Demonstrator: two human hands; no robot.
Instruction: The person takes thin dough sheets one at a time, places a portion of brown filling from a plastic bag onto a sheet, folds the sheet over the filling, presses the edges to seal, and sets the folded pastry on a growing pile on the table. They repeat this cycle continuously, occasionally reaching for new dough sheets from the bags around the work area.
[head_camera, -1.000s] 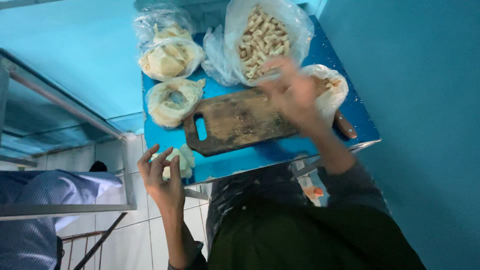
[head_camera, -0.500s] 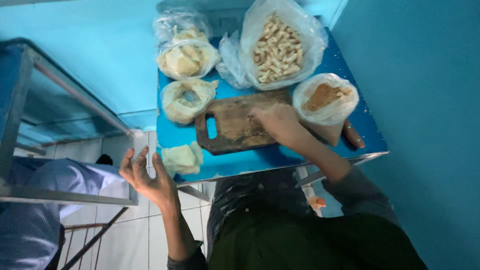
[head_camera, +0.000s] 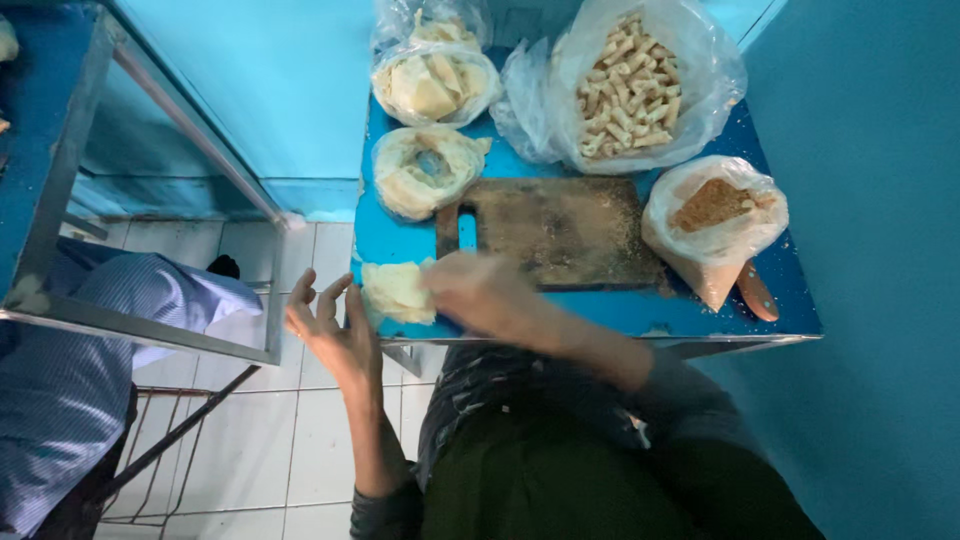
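— What sits on the blue table (head_camera: 600, 315)?

— A dark wooden cutting board (head_camera: 560, 232) in the middle, with clear bags around it: pale tube-shaped pieces (head_camera: 628, 82) at the back, brown crumbs (head_camera: 712, 215) to the right, pale folded sheets (head_camera: 425, 165) to the left.

— And the hands?

— The right hand (head_camera: 480, 295) (blurred) rests on a pale stack of sheets (head_camera: 395, 292) at the table's near left corner. The left hand (head_camera: 335, 335) hovers just beside the table's edge, fingers spread, above white floor tiles (head_camera: 300, 440).

Worn, matt wooden cutting board (head_camera: 565, 232); glossy clear plastic bags (head_camera: 640, 80); metal-edged table (head_camera: 780, 338).
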